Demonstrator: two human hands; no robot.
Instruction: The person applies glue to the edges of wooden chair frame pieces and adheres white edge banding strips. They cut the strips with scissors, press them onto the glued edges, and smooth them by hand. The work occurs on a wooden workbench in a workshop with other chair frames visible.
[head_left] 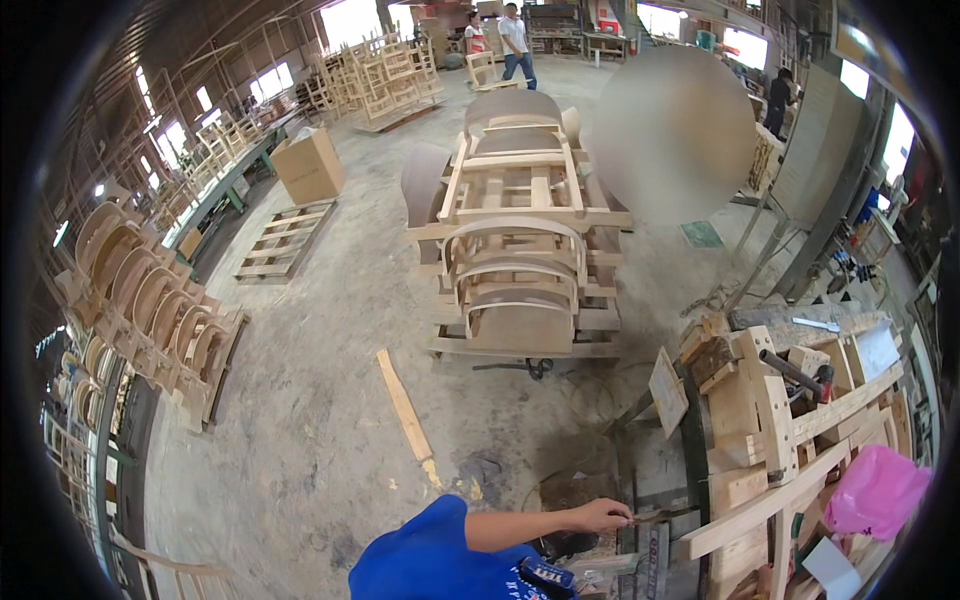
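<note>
My left arm comes out of a blue sleeve at the lower edge and stretches to the right. At its end my left hand (pixel 603 515) is closed, fingertips at the end of a thin dark bar (pixel 665 515) beside the workbench; what lies inside the fingers is too small to make out. Close by on the right, a light wooden board (pixel 765 500) sticks out over the bench's near edge. A hammer (pixel 795 375) with a dark handle lies farther back among wood pieces. A pink plastic bag (pixel 877 492) rests to the right. My right hand is not in view.
A pallet stack of curved wooden panels and frames (pixel 515 245) stands ahead. On the floor lie a wooden strip (pixel 402 405) and an empty pallet (pixel 285 242), a cardboard box (pixel 308 165) beside it. Curved parts (pixel 150 295) stand left. Two people (pixel 515 45) are far off; a round blur hides the right background.
</note>
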